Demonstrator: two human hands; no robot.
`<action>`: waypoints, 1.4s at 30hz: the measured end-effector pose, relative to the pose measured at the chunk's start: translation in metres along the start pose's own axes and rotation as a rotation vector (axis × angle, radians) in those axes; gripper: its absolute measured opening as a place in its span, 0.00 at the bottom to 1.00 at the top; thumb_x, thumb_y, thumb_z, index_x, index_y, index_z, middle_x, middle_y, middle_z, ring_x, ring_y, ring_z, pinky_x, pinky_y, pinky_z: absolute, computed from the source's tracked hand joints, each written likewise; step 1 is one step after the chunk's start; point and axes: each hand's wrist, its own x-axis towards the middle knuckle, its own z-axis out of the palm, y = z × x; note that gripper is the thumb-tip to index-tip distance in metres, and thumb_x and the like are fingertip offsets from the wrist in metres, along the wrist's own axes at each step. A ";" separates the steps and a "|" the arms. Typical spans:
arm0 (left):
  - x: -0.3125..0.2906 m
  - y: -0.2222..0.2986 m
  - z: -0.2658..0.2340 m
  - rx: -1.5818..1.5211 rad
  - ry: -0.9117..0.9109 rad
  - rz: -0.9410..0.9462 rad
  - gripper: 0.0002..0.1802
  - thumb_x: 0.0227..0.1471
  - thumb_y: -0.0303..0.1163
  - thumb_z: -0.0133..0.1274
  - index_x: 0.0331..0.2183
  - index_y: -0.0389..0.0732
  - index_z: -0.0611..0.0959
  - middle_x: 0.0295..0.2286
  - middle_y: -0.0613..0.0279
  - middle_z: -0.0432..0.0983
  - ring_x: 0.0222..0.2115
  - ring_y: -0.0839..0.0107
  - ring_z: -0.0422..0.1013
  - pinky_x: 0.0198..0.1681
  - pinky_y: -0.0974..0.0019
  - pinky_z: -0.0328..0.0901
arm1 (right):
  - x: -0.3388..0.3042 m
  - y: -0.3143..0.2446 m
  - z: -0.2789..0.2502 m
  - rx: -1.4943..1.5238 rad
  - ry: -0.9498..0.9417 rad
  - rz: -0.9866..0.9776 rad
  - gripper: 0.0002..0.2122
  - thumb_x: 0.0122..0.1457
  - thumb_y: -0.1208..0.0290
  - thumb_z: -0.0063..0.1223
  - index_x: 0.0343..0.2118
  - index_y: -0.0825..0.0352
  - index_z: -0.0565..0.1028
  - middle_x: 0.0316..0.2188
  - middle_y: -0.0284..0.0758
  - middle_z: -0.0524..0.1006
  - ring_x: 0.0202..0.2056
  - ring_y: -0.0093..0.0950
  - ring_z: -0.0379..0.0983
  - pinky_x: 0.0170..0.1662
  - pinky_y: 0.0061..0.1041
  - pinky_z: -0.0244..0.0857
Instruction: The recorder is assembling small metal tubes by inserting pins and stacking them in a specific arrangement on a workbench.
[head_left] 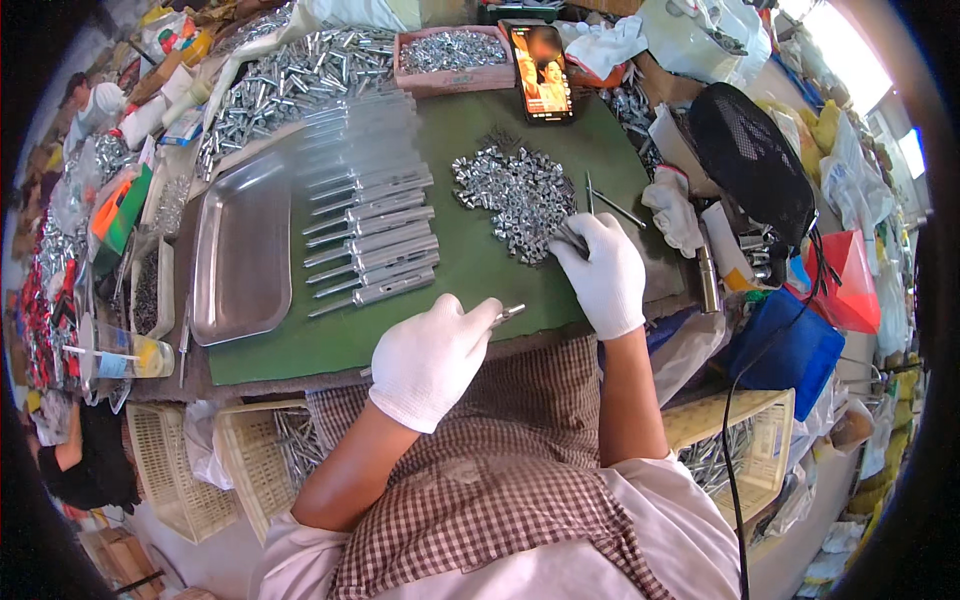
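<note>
Your left grip (430, 352) is curled round a metal rod (511, 313), its end jutting just ahead; it's likely stiff and slick, so hold mid-length. Your right grip (606, 275) pinches a dark piece (570, 238) (kind unclear) beside the metal sleeves (515, 195).

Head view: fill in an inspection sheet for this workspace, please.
Surface: green mat, with a metal tray at its left.
Job's things: row of silver tubes with slim rods; pile of small metal pieces.
Clutter: lit phone, white glove and black mesh item beyond and right; plastic cup at left.
Hands: gloved left hand holds a slim metal part; gloved right hand at the pile's edge, grip unclear.
Cables: black cable hanging at right.
Surroundings: cream baskets below, blue bin at right.
</note>
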 end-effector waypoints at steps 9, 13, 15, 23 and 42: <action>0.000 -0.002 0.001 -0.018 0.008 0.015 0.10 0.54 0.36 0.58 0.41 0.57 0.82 0.23 0.61 0.69 0.19 0.60 0.72 0.22 0.59 0.67 | -0.013 -0.004 -0.008 -0.094 -0.041 -0.025 0.06 0.54 0.69 0.64 0.34 0.62 0.80 0.31 0.39 0.77 0.31 0.42 0.77 0.35 0.36 0.71; 0.001 -0.004 0.001 -0.006 0.000 0.009 0.09 0.55 0.36 0.57 0.40 0.57 0.81 0.23 0.61 0.70 0.19 0.60 0.72 0.22 0.58 0.67 | -0.025 -0.023 -0.016 0.180 -0.119 -0.053 0.07 0.52 0.74 0.65 0.33 0.66 0.80 0.30 0.39 0.77 0.30 0.37 0.77 0.34 0.31 0.70; 0.004 -0.004 0.000 -0.008 -0.020 0.011 0.09 0.55 0.37 0.57 0.40 0.57 0.81 0.24 0.61 0.70 0.19 0.59 0.72 0.21 0.58 0.67 | -0.031 -0.029 -0.018 0.258 -0.185 -0.090 0.07 0.53 0.72 0.65 0.34 0.65 0.80 0.29 0.37 0.77 0.28 0.37 0.76 0.33 0.30 0.70; 0.004 -0.003 -0.003 0.004 -0.083 0.002 0.13 0.56 0.38 0.56 0.44 0.56 0.82 0.25 0.61 0.72 0.21 0.58 0.74 0.23 0.57 0.69 | -0.041 -0.039 -0.010 0.195 -0.211 -0.206 0.05 0.53 0.73 0.63 0.32 0.62 0.79 0.29 0.38 0.76 0.30 0.41 0.76 0.33 0.37 0.71; -0.001 -0.005 0.003 0.092 -0.041 0.092 0.17 0.58 0.41 0.56 0.50 0.59 0.81 0.23 0.60 0.68 0.18 0.60 0.72 0.19 0.58 0.67 | -0.042 -0.035 -0.004 0.088 -0.320 -0.150 0.08 0.55 0.69 0.61 0.36 0.63 0.75 0.30 0.39 0.75 0.30 0.43 0.76 0.33 0.41 0.70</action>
